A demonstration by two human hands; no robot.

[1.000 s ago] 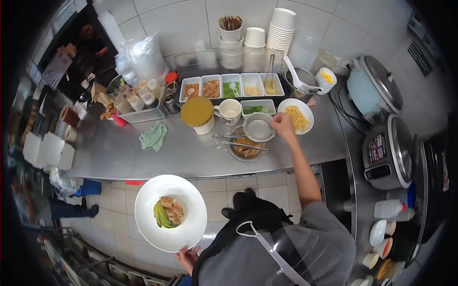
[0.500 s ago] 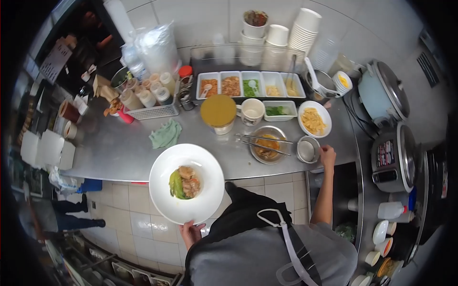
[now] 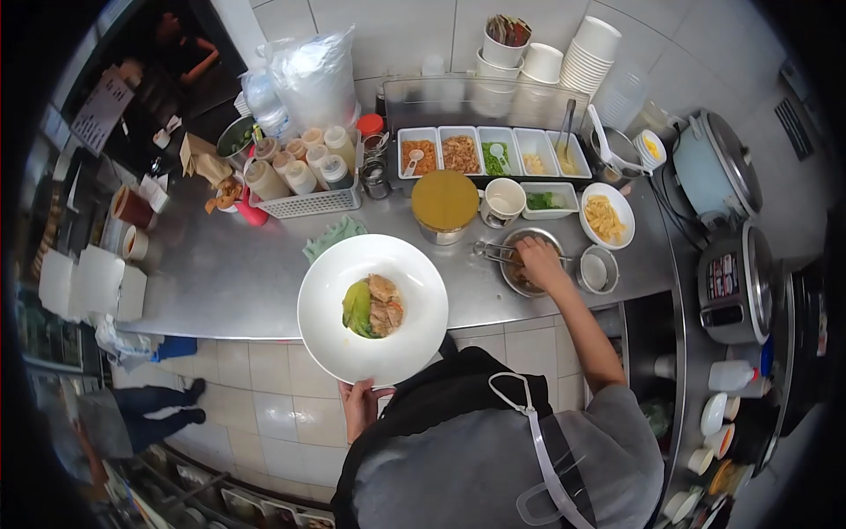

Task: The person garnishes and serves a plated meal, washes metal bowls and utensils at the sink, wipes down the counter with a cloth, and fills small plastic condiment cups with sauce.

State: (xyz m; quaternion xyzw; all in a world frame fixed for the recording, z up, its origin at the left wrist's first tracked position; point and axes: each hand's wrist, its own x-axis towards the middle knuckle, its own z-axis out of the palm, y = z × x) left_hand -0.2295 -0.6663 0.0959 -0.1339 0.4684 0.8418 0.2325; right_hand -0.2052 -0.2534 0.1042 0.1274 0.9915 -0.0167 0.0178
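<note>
My left hand [image 3: 358, 401] grips the near rim of a wide white plate [image 3: 322, 335], held level in front of the counter. In its hollow lie pieces of cooked meat [image 3: 385, 307] and a green leafy vegetable [image 3: 357, 310]. My right hand [image 3: 538, 260] reaches into a steel bowl [image 3: 529, 289], its fingers bent round metal tongs [image 3: 493, 252]; the hand hides most of the bowl's contents and the tongs' far ends. Right of that hand stands a small metal cup [image 3: 598, 270]. A yellow-lidded tub [image 3: 443, 201] and a mug [image 3: 503, 201] stand just behind.
Topping trays [image 3: 460, 153] line the back, beside a white bowl of yellow strips [image 3: 606, 217]. Left are a basket of squeeze bottles [image 3: 304, 204] and a green cloth [image 3: 335, 234]. Cookers [image 3: 736, 282] stand right. Another person [image 3: 141, 410] is at the far left.
My right hand has left the small metal cup and moved left onto the tongs in the steel bowl. The plate has come slightly up and right in view, now covering part of the green cloth.
</note>
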